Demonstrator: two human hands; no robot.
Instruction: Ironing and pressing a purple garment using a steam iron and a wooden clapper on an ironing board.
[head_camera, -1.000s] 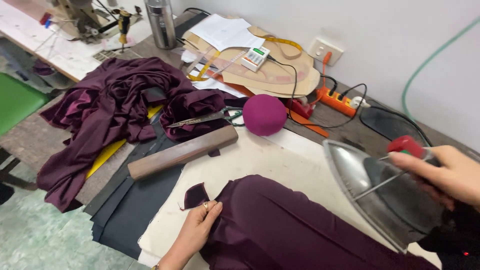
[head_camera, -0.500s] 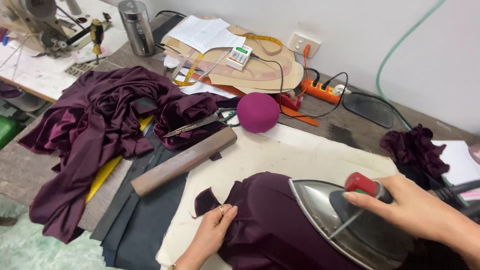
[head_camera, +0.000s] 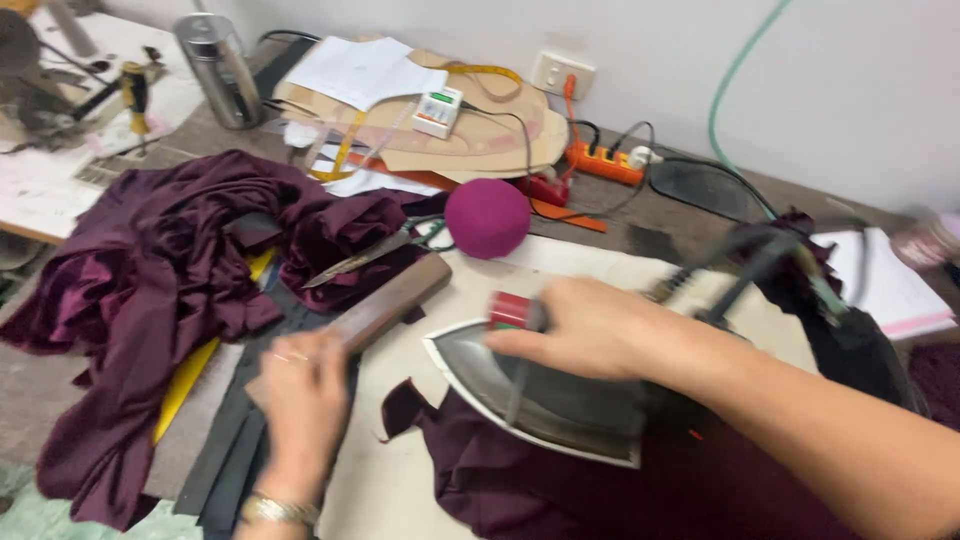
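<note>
Near the worktop's front edge, my right hand (head_camera: 590, 325) grips the iron (head_camera: 545, 390) on maroon cloth (head_camera: 520, 480); my left hand (head_camera: 300, 385), fingers loosely open, touches the wooden block (head_camera: 385, 305).

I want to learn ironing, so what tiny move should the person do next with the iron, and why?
Probably slide the iron slowly along the dark purple cloth. The right hand grips its handle and the iron sits on the cloth's upper edge, with most of the cloth lying beyond it. The left hand is off the cloth, near the wooden block, so its fingers look safely clear.
</note>
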